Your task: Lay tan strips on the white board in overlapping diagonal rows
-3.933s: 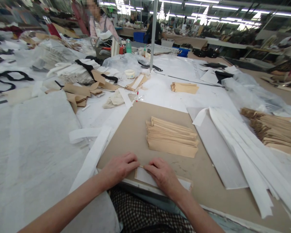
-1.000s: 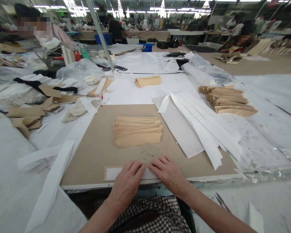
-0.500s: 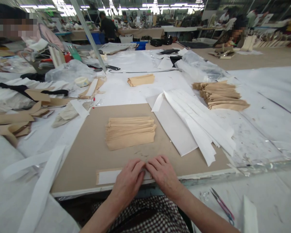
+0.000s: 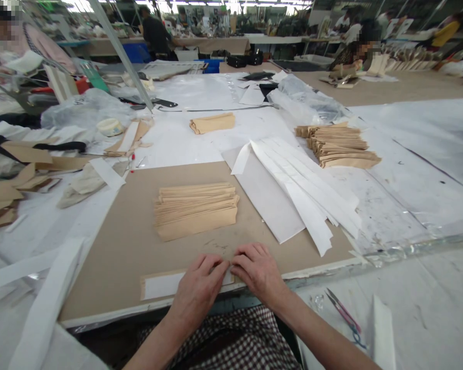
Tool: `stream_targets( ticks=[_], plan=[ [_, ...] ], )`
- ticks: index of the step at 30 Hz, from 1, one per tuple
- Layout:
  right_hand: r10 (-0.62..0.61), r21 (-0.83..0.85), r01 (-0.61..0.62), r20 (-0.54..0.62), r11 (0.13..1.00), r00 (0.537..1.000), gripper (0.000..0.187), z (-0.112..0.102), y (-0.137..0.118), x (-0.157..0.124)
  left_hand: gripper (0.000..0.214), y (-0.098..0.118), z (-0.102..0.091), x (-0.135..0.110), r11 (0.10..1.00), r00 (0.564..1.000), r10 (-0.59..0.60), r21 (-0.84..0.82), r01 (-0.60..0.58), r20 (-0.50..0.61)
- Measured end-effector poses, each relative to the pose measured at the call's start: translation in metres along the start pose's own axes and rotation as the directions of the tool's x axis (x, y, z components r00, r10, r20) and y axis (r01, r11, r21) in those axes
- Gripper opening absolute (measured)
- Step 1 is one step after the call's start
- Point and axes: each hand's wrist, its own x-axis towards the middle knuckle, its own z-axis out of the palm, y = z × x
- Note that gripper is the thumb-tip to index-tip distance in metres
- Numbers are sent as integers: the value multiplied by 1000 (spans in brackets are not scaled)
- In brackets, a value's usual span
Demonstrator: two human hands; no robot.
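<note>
A white strip point(image 4: 163, 285) lies on a slightly wider tan strip point(image 4: 142, 288) along the near edge of the brown board point(image 4: 111, 267). My left hand point(image 4: 200, 282) rests over the right part of the white strip, its fingers bent and pressed together at the end. Close against it, my right hand point(image 4: 256, 270) has its thumb and fingers closed at the same end; the fingertips of both hands nearly meet. The hands partly hide what is pinched there. Beyond them on the board is a fanned pile of tan strips point(image 4: 196, 210).
White strips point(image 4: 293, 180) lie on a pale sheet point(image 4: 262, 205) at the right of the board. More tan strips point(image 4: 341, 146) and a small tan bundle point(image 4: 212, 123) sit farther back. Scissors point(image 4: 345, 313) are at the lower right, cloth scraps point(image 4: 23, 180) at the left. Other people work beyond.
The view has turned slightly, so the table appears shifted left. Both hands stay at the strip's right end; the right fingers have drawn in a little and seem slightly raised.
</note>
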Motion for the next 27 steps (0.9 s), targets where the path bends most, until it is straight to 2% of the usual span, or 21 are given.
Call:
stream_targets(
  ticks=[5, 8, 13, 17, 20, 23, 27],
  plan=[
    [-36, -70, 35, -14, 997, 999, 10, -2, -4, -1, 28, 1, 2, -5, 980, 996, 92, 179, -91, -1],
    [-18, -105, 13, -53, 994, 998, 7, -3, -10, -6, 28, 2, 3, -7, 976, 994, 105, 196, -99, -23],
    [121, -133, -127, -58, 983, 991, 12, 4, -29, -26, 25, 0, 5, -3, 999, 999, 12, 34, -11, -36],
    [163, -161, -173, -72, 972, 984, 16, 12, -37, -35, 21, -2, 4, 7, 987, 998, -48, -154, 40, -47],
    [174, -157, -186, -86, 970, 981, 15, 13, -38, -35, 22, -1, 1, 16, 979, 999, -31, -202, 27, -18],
    [176, -142, -189, -104, 972, 979, 16, 12, -38, -34, 23, -1, 0, 21, 989, 999, 32, -148, -26, 36],
    [182, -126, -195, -108, 973, 977, 19, 13, -37, -34, 24, 1, 1, 17, 992, 990, 126, 24, -128, 66]
  ],
)
